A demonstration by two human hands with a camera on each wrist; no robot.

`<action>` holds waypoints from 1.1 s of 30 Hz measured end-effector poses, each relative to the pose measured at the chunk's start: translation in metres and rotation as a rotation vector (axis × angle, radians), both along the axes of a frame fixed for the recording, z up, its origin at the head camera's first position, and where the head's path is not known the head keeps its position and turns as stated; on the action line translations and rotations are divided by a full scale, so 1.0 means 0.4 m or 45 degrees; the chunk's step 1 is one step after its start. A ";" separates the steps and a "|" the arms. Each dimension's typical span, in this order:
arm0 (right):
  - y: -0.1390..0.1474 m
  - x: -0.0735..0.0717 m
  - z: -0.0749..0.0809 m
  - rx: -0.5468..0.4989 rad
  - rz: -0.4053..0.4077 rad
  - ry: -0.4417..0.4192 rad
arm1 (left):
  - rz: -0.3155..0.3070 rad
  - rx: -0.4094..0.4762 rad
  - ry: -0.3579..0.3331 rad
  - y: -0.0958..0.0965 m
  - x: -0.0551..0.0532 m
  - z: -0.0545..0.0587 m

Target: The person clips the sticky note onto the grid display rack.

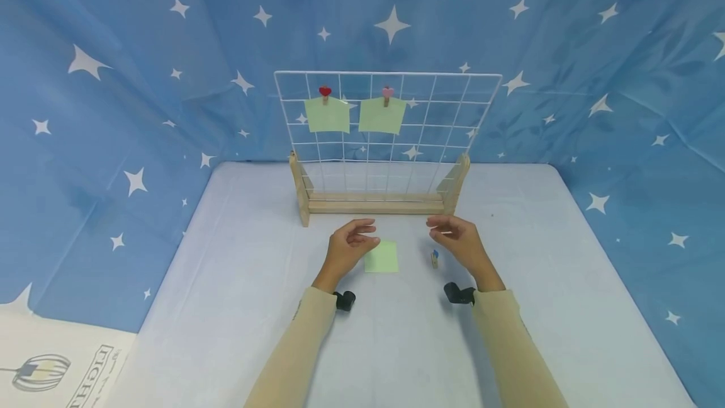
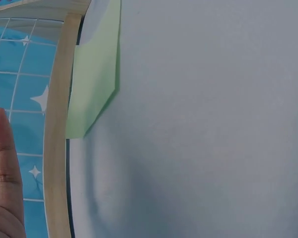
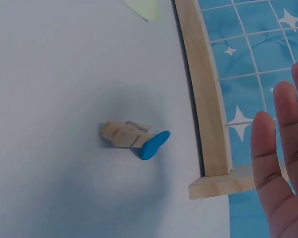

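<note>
My left hand (image 1: 347, 249) hovers over the table at the left edge of a green sticky note (image 1: 382, 257), fingers loosely bent with nothing in them. Across from it, my right hand (image 1: 461, 244) is held above and to the right of a small wooden clothespin (image 3: 126, 135) with a blue heart-shaped top (image 3: 154, 145); it holds nothing either. The clothespin lies on its side on the table, apart from the note. In the left wrist view the note (image 2: 94, 79) lies near the stand's wooden bar, and a few fingers (image 2: 6, 158) show at the left edge.
Behind the hands stands a white wire grid (image 1: 430, 124) in a wooden base (image 1: 374, 206). Two green notes hang on it, one under a red heart clothespin (image 1: 325, 93), one under a pink heart clothespin (image 1: 387, 94). A blue starry curtain (image 1: 226, 30) surrounds the white table (image 1: 249, 206).
</note>
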State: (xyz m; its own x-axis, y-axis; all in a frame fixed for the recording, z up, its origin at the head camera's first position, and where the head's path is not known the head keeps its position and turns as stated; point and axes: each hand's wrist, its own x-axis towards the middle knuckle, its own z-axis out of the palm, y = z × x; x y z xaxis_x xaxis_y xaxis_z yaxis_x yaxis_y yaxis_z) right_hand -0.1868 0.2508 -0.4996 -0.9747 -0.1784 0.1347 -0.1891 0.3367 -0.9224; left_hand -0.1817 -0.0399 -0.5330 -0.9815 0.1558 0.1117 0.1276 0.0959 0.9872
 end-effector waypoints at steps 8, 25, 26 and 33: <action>0.013 0.004 -0.027 -0.003 -0.020 -0.039 | 0.020 -0.045 -0.069 -0.002 0.001 -0.014; 0.038 0.016 -0.068 0.122 -0.033 -0.274 | 0.103 -0.247 -0.196 -0.003 0.001 -0.026; 0.039 0.016 -0.069 0.131 -0.033 -0.281 | 0.113 -0.264 -0.211 -0.002 0.000 -0.026; 0.046 0.014 -0.070 0.198 -0.041 -0.358 | 0.142 -0.314 -0.296 0.001 -0.007 -0.021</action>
State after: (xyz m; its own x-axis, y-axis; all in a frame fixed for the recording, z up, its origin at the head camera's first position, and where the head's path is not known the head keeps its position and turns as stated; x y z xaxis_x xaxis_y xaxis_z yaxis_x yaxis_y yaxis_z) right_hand -0.1811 0.2693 -0.5276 -0.9754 -0.1442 -0.1667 0.0786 0.4792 -0.8742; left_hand -0.1843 -0.0395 -0.5415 -0.9886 0.0409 -0.1446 -0.1228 0.3356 0.9340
